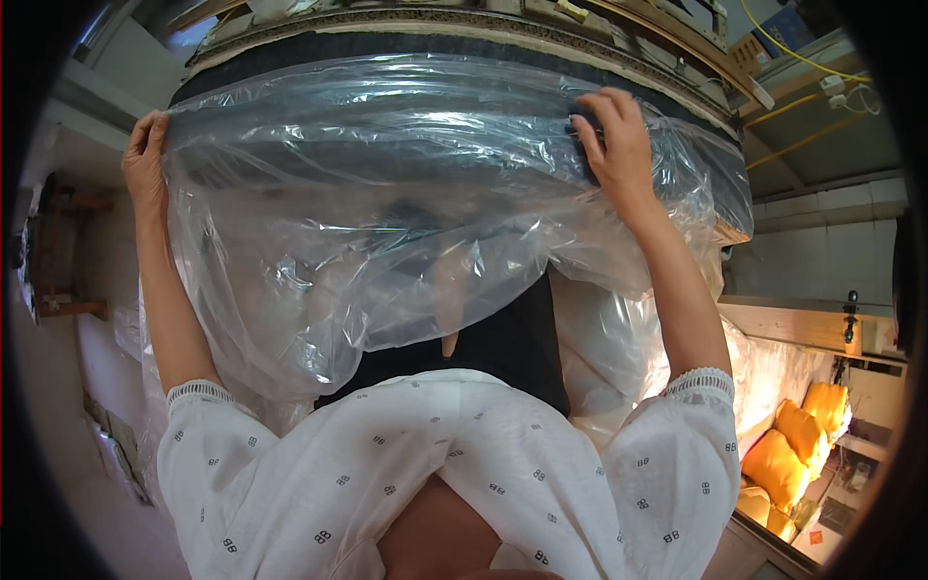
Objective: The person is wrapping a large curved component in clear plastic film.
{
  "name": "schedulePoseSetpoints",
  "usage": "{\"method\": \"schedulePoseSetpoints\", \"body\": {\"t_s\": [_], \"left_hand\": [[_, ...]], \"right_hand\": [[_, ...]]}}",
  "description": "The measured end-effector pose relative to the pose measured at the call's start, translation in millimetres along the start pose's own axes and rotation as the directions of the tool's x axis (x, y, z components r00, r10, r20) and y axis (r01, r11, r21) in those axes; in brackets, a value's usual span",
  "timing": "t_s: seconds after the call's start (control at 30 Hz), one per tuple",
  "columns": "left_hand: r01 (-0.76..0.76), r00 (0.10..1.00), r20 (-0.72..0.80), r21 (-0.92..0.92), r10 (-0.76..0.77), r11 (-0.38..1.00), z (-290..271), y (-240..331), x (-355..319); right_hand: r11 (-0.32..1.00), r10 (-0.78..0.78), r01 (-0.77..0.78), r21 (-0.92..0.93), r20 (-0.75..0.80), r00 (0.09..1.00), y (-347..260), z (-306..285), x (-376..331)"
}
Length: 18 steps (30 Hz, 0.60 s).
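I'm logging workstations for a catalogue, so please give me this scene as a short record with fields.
Left hand: left hand at the left edge of the plastic sheet, fingers bent; grip unclear
Right hand: right hand over the sheet's upper right part, fingers curved; grip unclear
Main item: clear, wrinkled plastic sheet, its near part hanging loosely toward the person
Under the sheet: dark material, also showing bare along the far side
Clothing: white patterned top
Lower right: yellow bundles, brightly lit

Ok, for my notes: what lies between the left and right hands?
In the head view, clear plastic sheeting lies over dark material between the left hand and right hand.
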<state>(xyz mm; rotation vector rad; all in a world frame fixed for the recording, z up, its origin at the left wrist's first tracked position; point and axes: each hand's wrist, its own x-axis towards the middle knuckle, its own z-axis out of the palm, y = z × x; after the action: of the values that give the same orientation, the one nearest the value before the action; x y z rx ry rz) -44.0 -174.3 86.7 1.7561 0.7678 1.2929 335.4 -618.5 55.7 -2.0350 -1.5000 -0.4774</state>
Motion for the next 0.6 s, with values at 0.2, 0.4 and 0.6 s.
{"method": "schedulePoseSetpoints", "body": {"t_s": [0.2,0.4,0.6], "left_hand": [[-0.066,0.984,0.173,0.189,0.033,0.98,-31,11,-2],[-0.084,0.981,0.193,0.417,0.002,0.905,30,38,-19],[-0.26,0.915,0.356,0.159,0.19,0.952,55,-14,6]], "right_hand": [[0.981,0.135,-0.155,-0.118,-0.161,0.978,8,-5,13],[0.997,0.057,-0.065,-0.031,-0.211,0.976,21,-44,-24],[0.983,0.171,-0.183,-0.033,-0.234,0.957,-8,-68,-112]]}}
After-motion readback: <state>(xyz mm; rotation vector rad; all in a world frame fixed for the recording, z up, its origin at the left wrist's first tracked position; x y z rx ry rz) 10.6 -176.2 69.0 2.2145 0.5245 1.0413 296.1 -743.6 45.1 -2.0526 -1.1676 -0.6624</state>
